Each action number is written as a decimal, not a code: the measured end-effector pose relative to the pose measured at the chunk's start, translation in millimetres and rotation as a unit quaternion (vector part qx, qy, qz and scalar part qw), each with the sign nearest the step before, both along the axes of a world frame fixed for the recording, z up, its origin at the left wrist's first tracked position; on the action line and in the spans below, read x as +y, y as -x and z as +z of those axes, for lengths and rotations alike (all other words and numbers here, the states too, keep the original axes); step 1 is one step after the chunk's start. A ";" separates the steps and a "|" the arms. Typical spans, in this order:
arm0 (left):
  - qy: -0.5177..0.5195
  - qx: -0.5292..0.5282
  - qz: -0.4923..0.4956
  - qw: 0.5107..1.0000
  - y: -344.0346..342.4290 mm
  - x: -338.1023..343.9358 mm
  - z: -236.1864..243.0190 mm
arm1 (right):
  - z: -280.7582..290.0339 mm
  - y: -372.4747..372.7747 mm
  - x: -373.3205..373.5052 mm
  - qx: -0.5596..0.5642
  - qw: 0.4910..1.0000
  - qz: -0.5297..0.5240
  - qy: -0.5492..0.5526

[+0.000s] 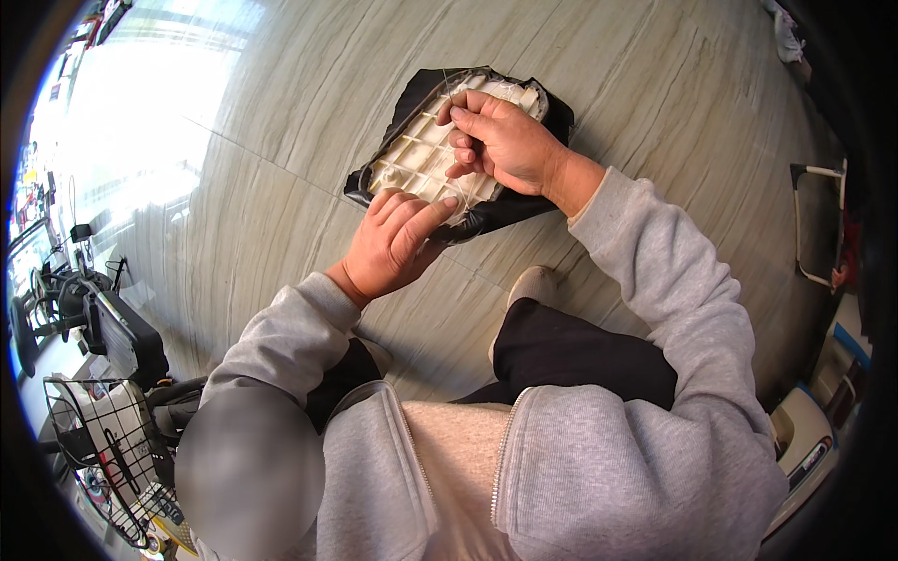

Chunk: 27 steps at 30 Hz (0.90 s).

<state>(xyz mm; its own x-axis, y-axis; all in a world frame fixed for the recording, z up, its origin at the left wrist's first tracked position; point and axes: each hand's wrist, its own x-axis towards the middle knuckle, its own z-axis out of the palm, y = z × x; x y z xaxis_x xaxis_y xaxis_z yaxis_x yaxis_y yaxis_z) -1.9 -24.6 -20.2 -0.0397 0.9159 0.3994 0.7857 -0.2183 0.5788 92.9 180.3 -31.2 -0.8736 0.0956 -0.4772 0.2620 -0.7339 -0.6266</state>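
Observation:
A cream plastic panel with raised ribs (421, 154) lies underside up in front of me, and looks like a seat base. Black sheet material (514, 213) spreads out from under it and folds up around part of its rim. My left hand (398, 234) is closed on the near edge of the black cover, thumb on top by the panel's rim; its fingertips are partly hidden. Over the panel, my right hand (510, 140) pinches a thin, pale thread (447, 86), which is hard to make out. Whether a needle is with it cannot be seen.
Grey, wood-grained floor (281, 201) surrounds the panel, with bright glare at upper left. My shoe (533, 282) is just nearer. A black wire basket (112, 449) and a dark case-like object (131, 337) stand at left. A pale metal frame (820, 171) is at far right.

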 end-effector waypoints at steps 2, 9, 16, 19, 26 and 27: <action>0.001 -0.012 0.010 1.000 0.1 0.3 0.5 | 0.3 1.2 0.2 0.003 1.000 -0.003 -0.002; 0.020 0.012 -0.007 1.000 1.2 0.2 2.3 | 1.2 2.6 -1.8 -0.021 1.000 -0.021 -0.005; 0.016 0.003 -0.011 1.000 1.4 0.3 1.0 | 2.5 3.1 -2.4 -0.022 0.999 -0.026 -0.008; 0.012 0.007 -0.012 1.000 0.4 0.5 0.9 | 1.7 2.7 -2.7 -0.023 0.999 -0.023 -0.019; 0.011 0.038 -0.014 0.999 -2.5 3.9 3.3 | -0.3 3.2 -3.8 -0.033 0.999 -0.033 -0.013; 0.015 0.056 -0.012 0.998 -3.6 4.9 3.3 | -0.5 2.6 -3.4 -0.028 0.999 -0.033 -0.015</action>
<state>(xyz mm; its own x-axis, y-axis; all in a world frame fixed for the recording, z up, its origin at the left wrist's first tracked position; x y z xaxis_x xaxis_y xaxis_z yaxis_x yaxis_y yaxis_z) 1.7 -19.7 -16.8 0.0261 0.9276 0.3726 0.8400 -0.2224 0.4950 90.2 176.9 -31.7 -0.8364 0.1672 -0.5220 0.2491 -0.7323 -0.6338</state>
